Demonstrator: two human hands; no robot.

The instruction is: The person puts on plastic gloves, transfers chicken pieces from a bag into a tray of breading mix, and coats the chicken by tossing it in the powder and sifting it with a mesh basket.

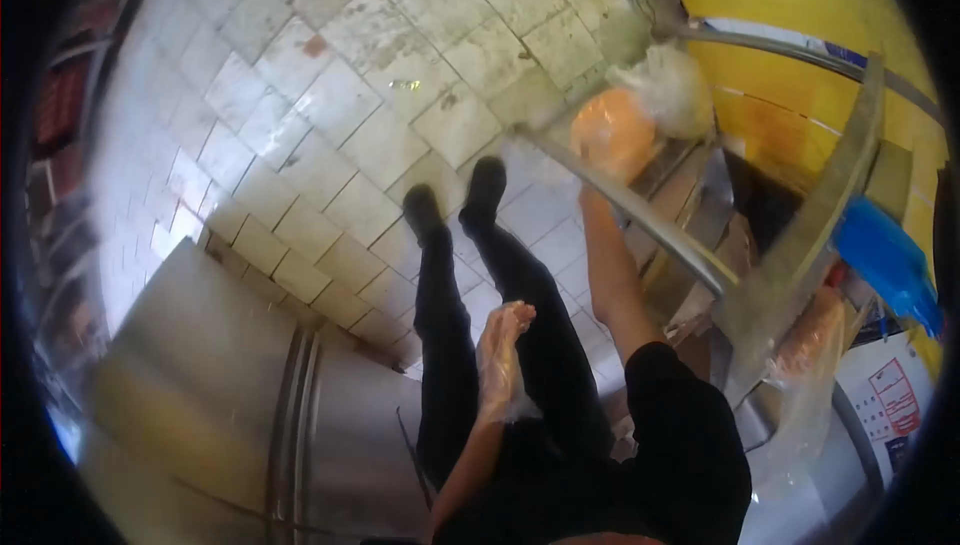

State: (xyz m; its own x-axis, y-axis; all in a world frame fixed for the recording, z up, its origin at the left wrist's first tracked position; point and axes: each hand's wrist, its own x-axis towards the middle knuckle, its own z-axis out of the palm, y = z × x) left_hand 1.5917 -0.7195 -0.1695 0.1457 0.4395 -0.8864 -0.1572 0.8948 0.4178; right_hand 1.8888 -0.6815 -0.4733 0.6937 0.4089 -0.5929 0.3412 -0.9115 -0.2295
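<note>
While the left hand [500,350] is holding itself curled, the right arm [612,265] is meeting a soft-looking orange bag [615,130], best cupped underneath; right-hand grip indiscernible.

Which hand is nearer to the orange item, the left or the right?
Right: that forearm ends at the orange item, the hand itself unclear. The left hand is farther back, above the legs.

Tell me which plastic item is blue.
The blue plastic item at far right, above the printed sheet; the orange bundle and whitish bundle lie farther left.
</note>
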